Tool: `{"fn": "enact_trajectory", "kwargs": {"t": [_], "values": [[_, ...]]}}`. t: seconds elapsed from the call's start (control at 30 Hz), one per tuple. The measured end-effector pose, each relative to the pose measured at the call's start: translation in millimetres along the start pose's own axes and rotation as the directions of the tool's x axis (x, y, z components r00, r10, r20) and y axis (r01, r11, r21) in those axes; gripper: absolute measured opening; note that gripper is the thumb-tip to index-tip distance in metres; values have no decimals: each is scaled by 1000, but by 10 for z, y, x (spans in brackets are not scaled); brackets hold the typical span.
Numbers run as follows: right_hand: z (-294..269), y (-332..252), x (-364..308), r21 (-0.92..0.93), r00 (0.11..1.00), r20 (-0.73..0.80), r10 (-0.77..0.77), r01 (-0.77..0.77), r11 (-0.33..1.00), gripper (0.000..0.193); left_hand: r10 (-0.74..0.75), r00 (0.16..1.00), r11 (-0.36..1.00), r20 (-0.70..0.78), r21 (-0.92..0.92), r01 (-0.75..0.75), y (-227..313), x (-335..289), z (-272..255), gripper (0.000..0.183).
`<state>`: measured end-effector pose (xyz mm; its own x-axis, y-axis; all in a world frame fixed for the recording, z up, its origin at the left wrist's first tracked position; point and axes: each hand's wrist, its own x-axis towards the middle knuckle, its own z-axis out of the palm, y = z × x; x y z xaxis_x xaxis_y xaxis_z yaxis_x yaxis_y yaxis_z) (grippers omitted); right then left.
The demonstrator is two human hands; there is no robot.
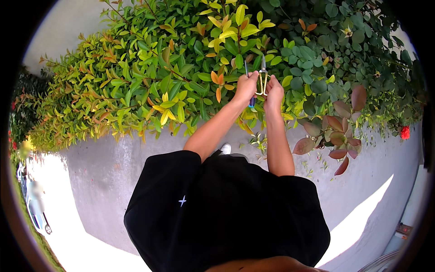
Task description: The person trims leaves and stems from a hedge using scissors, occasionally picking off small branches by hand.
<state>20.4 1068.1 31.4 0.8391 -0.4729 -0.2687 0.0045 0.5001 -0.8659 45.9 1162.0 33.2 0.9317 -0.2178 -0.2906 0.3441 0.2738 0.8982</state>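
Note:
My left hand [245,89] is closed round a screwdriver [252,102]; its thin shaft points up past the fist and its blue handle shows below. In my right hand [274,94] is a pair of scissors [264,86] with gold-coloured loop handles, held by one loop. Their silver blades point away from me, toward the leaves, and look nearly closed. The left fingertips sit close against the other loop; whether they grip it I cannot tell. Both hands are side by side in front of a leafy hedge [181,68].
Darker rose-like foliage [335,50] fills the right, with a reddish-leaved branch [337,131] reaching toward me and a red flower [404,132]. Leaf clippings [260,143] lie on the grey pavement [108,181]. One white shoe [225,148] shows below. A car [37,208] stands far left.

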Motion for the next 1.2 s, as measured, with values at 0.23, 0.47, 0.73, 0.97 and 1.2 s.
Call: {"fn": "enact_trajectory", "kwargs": {"t": [0.23, 0.47, 0.73, 0.97, 1.2], "values": [[-134, -14, -735, -35, 911, 364, 196, -197, 980, 40, 105, 994, 994, -3, -36, -105, -13, -916, -464, 35], [3, -149, -1013, -373, 785, 462, 413, -251, 893, 42, 19, 991, 1000, 135, -18, -17, 68, -1380, -1312, 36], [414, 322, -1214, -531, 628, 393, 672, -442, 723, 38, -130, 990, 988, 51, 89, 125, 32, -1549, -2084, 32], [1178, 395, -1021, -646, 700, 348, 624, -303, 701, 35, -136, 989, 963, 59, -228, 146, 368, -1111, -2242, 26], [1333, 491, -672, -668, 663, 330, 672, -339, 663, 39, -352, 918, 887, 184, -249, 390, 520, -730, -2411, 15]]}}
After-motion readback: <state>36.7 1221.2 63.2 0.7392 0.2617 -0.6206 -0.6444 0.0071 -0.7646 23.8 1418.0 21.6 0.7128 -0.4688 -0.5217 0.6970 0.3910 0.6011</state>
